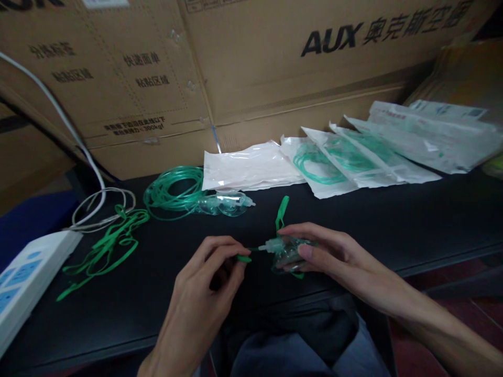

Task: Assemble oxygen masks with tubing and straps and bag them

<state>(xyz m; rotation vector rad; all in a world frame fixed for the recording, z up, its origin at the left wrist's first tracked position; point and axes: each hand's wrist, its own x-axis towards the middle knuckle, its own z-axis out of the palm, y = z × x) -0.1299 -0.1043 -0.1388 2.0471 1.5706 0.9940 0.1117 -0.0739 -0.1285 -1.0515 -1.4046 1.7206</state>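
Observation:
Between my hands is a clear green oxygen mask (290, 256), its connector pointing left. My right hand (320, 248) is closed around the mask's body, thumb on the near side. A green strap (282, 212) sticks up behind the mask, and a bit of green shows below it. My left hand (216, 272) is closed in a pinch on a green elastic strap (243, 258), whose end pokes out by the thumb. A thin dark line runs from these fingertips toward the connector. The palm side of my left hand is hidden.
Coiled green tubing (173, 188) and further clear masks (226, 203) lie behind. Loose green straps (113, 235) rest near a white power strip (35, 283). White packets (251, 166) and pouches with green tubing (322, 162) line the back, against a large cardboard box (255, 68).

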